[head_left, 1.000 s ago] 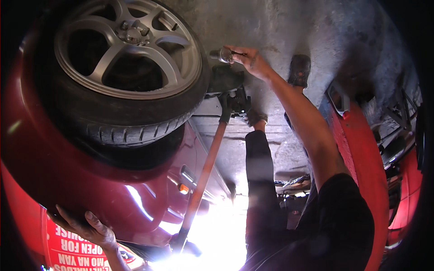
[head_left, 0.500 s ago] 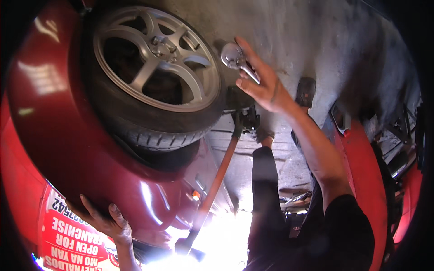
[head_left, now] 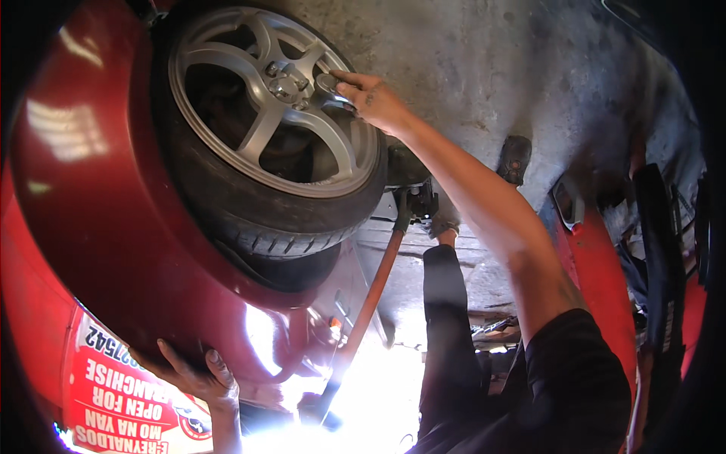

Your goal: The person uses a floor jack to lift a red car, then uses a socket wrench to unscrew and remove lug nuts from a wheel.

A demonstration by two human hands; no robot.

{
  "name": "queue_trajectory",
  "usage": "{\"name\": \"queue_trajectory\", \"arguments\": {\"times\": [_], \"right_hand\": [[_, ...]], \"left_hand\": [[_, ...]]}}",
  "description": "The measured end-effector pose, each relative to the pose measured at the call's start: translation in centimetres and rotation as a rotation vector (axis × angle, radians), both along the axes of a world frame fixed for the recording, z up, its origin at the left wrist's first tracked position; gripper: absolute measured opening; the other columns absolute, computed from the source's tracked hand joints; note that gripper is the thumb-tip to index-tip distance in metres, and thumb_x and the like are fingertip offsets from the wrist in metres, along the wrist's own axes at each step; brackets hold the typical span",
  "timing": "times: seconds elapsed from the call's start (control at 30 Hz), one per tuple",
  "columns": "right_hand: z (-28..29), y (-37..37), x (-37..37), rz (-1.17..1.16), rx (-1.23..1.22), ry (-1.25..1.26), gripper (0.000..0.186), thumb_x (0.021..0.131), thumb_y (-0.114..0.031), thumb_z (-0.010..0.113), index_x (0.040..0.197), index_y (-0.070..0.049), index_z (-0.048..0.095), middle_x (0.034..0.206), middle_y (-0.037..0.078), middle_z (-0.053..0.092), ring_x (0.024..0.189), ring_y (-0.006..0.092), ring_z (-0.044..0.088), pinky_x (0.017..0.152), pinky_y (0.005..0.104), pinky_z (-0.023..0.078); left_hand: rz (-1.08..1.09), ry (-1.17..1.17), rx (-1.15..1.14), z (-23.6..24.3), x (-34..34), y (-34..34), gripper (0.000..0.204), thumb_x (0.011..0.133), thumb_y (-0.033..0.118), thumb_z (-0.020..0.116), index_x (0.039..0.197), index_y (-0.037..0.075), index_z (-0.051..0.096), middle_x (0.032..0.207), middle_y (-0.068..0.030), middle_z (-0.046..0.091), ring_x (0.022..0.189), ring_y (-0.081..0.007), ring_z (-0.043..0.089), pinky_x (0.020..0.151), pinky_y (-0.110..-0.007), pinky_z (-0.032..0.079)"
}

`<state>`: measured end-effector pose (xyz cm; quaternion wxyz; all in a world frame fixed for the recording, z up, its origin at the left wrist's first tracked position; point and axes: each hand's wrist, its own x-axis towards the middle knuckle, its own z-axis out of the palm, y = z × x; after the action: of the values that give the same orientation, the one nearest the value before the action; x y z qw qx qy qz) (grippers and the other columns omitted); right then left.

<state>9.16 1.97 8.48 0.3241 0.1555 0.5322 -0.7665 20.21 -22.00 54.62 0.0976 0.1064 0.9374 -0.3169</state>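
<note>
My right hand (head_left: 374,102) is closed around a chrome ratchet wrench (head_left: 327,82), whose round head lies just right of the hub of a silver alloy wheel (head_left: 261,140). Most of the handle is hidden by my fingers, and I cannot tell whether the tool touches a nut. Several lug nuts sit around the wheel's hub (head_left: 287,87). A black tyre (head_left: 295,219) surrounds the rim, within the dark red car fender (head_left: 113,204). My left hand (head_left: 203,380) rests on the fender's lower edge, fingers spread, holding nothing.
An orange jack handle (head_left: 372,291) slants up to a jack (head_left: 412,204) beside the tyre. A dark shoe (head_left: 515,157) is on the grey concrete floor (head_left: 469,68). Red panels (head_left: 601,265) stand at the right. A red and white sign (head_left: 121,397) is at the lower left.
My right hand has carried the ratchet wrench left, from beyond the tyre to over the wheel near its hub. My left hand stays on the fender, while the view has shifted slightly.
</note>
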Motion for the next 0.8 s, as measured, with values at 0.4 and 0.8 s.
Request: {"name": "queue_trajectory", "arguments": {"times": [0.4,0.8], "right_hand": [[2.9,-4.3,-2.3,-0.052,-0.036,-0.470,0.039,0.106,-0.022,0.054,0.142,-0.008,0.056,0.070,0.004,0.056,0.053,0.0109,0.049,0.042,0.0281,0.038],[4.7,-3.8,-2.8,0.245,0.098,-0.417,0.032,0.110,-0.032,0.040,0.123,-0.006,0.056,0.102,0.017,0.067,0.069,0.0333,0.068,0.070,0.0523,0.063]], "left_hand": [[0.051,-0.006,0.021,0.6,0.4,-0.8,0.074,0.100,0.066,0.037,0.157,0.018,0.037,0.163,-0.0275,0.020,0.149,-0.0492,0.026,0.109,-0.066,0.042],[0.010,-0.040,-0.067,1.0,0.4,-0.2,0.074,0.101,0.065,0.037,0.157,0.017,0.037,0.163,-0.0274,0.022,0.149,-0.0480,0.027,0.109,-0.064,0.043]]}}
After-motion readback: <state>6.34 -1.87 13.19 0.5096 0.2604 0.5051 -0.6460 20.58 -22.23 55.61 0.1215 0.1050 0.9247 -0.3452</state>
